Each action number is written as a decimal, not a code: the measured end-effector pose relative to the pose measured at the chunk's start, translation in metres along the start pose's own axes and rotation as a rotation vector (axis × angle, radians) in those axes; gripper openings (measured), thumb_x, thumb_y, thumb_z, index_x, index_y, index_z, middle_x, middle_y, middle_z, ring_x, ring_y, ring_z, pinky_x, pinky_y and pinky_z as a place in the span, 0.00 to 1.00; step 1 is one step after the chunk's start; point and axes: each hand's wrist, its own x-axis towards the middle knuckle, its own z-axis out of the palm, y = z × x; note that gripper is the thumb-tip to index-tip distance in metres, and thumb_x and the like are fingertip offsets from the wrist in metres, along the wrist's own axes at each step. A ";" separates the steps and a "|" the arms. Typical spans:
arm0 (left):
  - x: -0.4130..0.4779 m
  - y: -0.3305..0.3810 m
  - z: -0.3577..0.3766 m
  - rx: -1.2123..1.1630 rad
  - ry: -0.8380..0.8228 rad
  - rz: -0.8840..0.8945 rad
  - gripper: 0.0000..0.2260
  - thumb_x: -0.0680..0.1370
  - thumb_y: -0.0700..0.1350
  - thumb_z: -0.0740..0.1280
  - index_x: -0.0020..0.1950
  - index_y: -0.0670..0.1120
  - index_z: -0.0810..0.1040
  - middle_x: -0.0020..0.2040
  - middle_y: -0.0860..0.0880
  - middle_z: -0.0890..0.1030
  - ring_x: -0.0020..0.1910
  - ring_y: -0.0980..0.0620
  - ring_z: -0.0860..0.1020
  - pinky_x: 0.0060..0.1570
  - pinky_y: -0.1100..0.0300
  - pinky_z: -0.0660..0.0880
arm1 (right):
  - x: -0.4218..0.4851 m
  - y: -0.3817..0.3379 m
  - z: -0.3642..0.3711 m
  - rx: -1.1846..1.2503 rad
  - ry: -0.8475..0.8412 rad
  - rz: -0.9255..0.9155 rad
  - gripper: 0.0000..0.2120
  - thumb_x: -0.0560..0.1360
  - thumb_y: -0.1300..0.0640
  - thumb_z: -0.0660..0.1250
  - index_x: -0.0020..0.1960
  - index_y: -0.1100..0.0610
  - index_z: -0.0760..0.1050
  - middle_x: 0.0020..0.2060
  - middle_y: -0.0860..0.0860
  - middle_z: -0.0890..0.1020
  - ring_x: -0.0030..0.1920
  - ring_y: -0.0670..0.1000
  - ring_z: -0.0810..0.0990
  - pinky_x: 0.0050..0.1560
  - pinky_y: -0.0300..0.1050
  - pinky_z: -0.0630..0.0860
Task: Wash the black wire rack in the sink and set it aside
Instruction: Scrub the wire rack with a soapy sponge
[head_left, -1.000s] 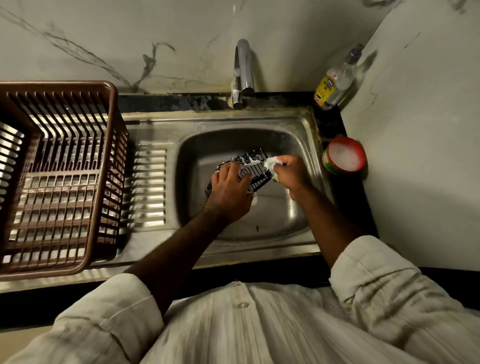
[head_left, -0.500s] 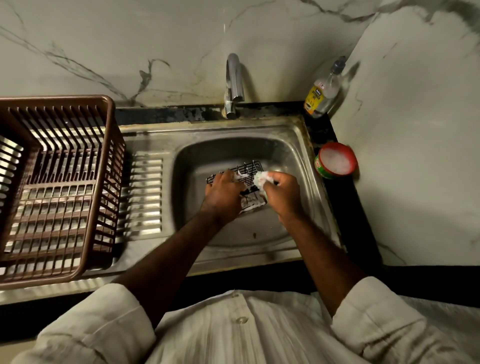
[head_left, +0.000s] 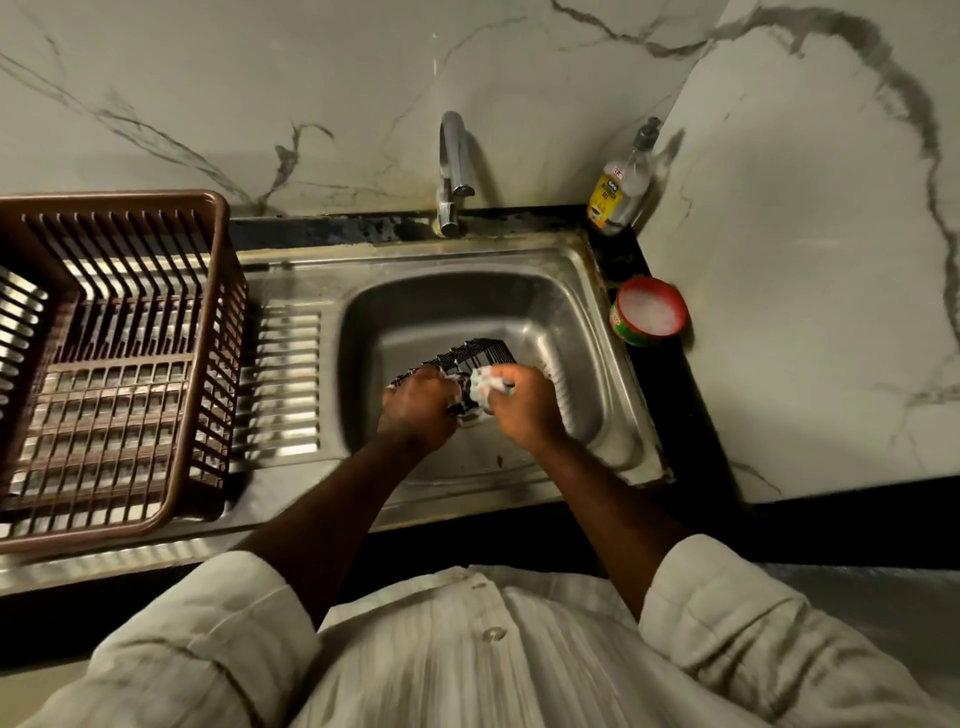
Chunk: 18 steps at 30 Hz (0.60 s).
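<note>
A stainless steel sink (head_left: 566, 291) has a brown slatted plastic basket (head_left: 221, 312) on its drainboard and the black wire rack (head_left: 478, 353) low in its basin. The left hand (head_left: 418, 408) curls round the rack's near edge; the right hand (head_left: 527, 408) clutches a pale soapy scrub pad (head_left: 485, 384) against its wires.

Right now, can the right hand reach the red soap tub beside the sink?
Probably yes. The tub sits just past the sink rim, to the right of the right hand, with nothing standing between them. The hand grips a sponge, though, so its fingers are busy.
</note>
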 end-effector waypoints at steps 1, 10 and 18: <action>-0.003 0.002 0.003 0.035 0.017 -0.011 0.14 0.75 0.51 0.69 0.60 0.54 0.81 0.61 0.47 0.76 0.61 0.44 0.76 0.65 0.42 0.70 | -0.002 0.000 0.002 0.006 -0.003 0.004 0.12 0.75 0.61 0.72 0.59 0.59 0.83 0.51 0.53 0.86 0.47 0.48 0.84 0.47 0.40 0.82; -0.006 -0.001 0.023 0.009 0.051 -0.032 0.11 0.74 0.53 0.70 0.53 0.51 0.84 0.53 0.41 0.78 0.54 0.40 0.78 0.53 0.50 0.79 | -0.008 0.003 -0.005 0.096 -0.057 0.073 0.11 0.74 0.63 0.73 0.56 0.59 0.83 0.49 0.52 0.86 0.44 0.47 0.85 0.45 0.44 0.84; -0.013 -0.006 0.034 -0.057 -0.047 -0.127 0.17 0.73 0.58 0.66 0.56 0.49 0.81 0.60 0.39 0.75 0.56 0.36 0.78 0.57 0.46 0.79 | -0.003 0.011 -0.027 0.298 0.079 0.300 0.08 0.73 0.63 0.73 0.46 0.50 0.81 0.39 0.56 0.86 0.34 0.53 0.84 0.35 0.48 0.81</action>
